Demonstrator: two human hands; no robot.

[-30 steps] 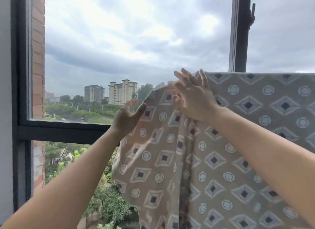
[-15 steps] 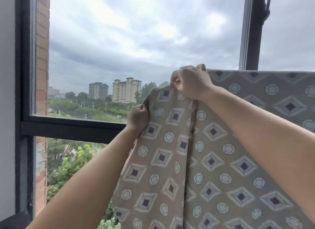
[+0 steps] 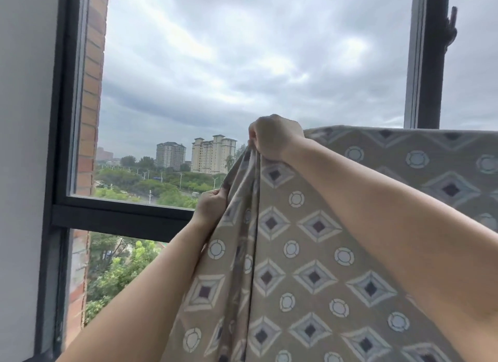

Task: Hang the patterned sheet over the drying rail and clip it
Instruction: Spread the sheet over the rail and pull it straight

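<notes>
A beige patterned sheet [image 3: 310, 254] with diamonds and circles hangs in front of the window, its top edge draped flat along a rail hidden beneath the cloth. My right hand [image 3: 272, 136] grips the bunched left end of that top edge. Lower and to the left, my left hand [image 3: 211, 206] pinches the sheet's left side edge. The cloth between both hands is gathered into vertical folds. No clip shows.
A dark window frame [image 3: 121, 217] runs across behind the sheet, with a vertical mullion [image 3: 428, 57] at the upper right. A grey wall [image 3: 24, 159] and a brick reveal [image 3: 90, 92] stand at the left. Trees and buildings lie outside.
Both hands went from open and spread on the sheet to gripping it. The left end of the cloth has been gathered into a narrower, folded bunch.
</notes>
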